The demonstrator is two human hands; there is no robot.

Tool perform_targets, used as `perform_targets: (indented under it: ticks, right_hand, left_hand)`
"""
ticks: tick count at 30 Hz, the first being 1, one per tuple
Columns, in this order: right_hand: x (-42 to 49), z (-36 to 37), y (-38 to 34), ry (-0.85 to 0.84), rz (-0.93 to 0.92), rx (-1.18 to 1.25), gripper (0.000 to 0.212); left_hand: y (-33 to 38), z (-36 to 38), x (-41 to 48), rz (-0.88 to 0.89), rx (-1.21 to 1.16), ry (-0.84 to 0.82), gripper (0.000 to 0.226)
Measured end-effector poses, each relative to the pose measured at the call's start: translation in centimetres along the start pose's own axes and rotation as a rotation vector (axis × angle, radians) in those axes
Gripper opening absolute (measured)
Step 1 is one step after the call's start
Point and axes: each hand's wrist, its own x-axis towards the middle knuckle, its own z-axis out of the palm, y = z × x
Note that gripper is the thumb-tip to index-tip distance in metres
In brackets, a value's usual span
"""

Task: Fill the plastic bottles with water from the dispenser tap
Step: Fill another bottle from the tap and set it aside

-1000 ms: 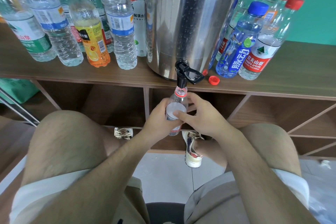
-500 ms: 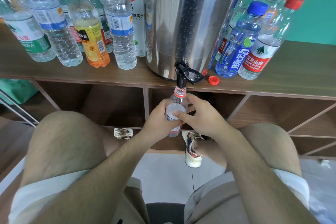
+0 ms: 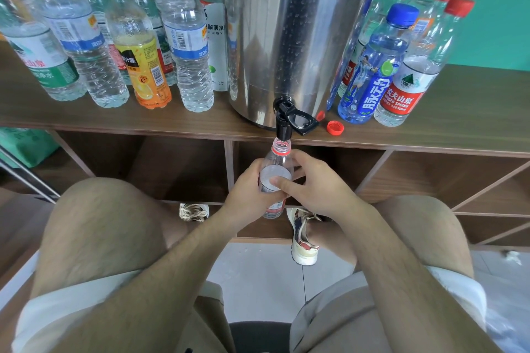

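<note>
A steel water dispenser [image 3: 298, 31] stands on the wooden shelf top [image 3: 200, 120]. Its black tap [image 3: 286, 120] hangs over the shelf's front edge. Directly under the spout is an uncapped clear plastic bottle [image 3: 276, 163] with a red neck ring and a red and white label. My left hand [image 3: 246, 195] grips the bottle's body from the left. My right hand [image 3: 315, 186] holds it from the right, thumb across the label. The bottle's lower part is hidden behind my fingers.
Several capped bottles [image 3: 189, 46] stand left of the dispenser and several more [image 3: 401, 66] to its right. A loose red cap [image 3: 335, 127] lies on the shelf beside the tap. Open cubbies [image 3: 149, 163] sit below. My knees flank the bottle.
The bottle has risen slightly toward the spout, so its mouth now sits right under the tap. Both hands keep their grip.
</note>
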Motion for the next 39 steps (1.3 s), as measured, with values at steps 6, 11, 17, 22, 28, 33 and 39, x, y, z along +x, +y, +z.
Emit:
perform_targets:
  ticks: [6, 11, 17, 22, 28, 33, 39]
  right_hand:
    - [0.3, 0.4, 0.2, 0.000, 0.006, -0.014, 0.068]
    - [0.6, 0.7, 0.0, 0.025, 0.014, 0.011, 0.070]
    - [0.8, 1.1, 0.0, 0.043, 0.017, 0.015, 0.068]
    - [0.9, 1.1, 0.0, 0.062, 0.007, 0.009, 0.066]
    - [0.9, 0.8, -0.5, 0.068, 0.019, -0.003, 0.067]
    - [0.6, 0.6, -0.6, 0.063, 0.016, 0.018, 0.066]
    - [0.5, 0.7, -0.2, 0.021, 0.030, 0.072, 0.088]
  left_hand:
    - [-0.2, 0.1, -0.2, 0.024, 0.004, -0.008, 0.063]
    - [-0.1, 0.2, -0.2, -0.005, -0.002, 0.005, 0.062]
    - [-0.1, 0.1, -0.2, -0.033, -0.035, -0.003, 0.063]
    - [-0.4, 0.2, 0.0, -0.052, -0.050, -0.002, 0.068]
    - [-1.7, 0.8, -0.4, -0.096, -0.076, -0.065, 0.081]
    - [-2.3, 0.9, -0.2, -0.120, -0.088, -0.086, 0.081]
    - [-2.7, 0.9, -0.2, -0.106, -0.072, -0.074, 0.075]
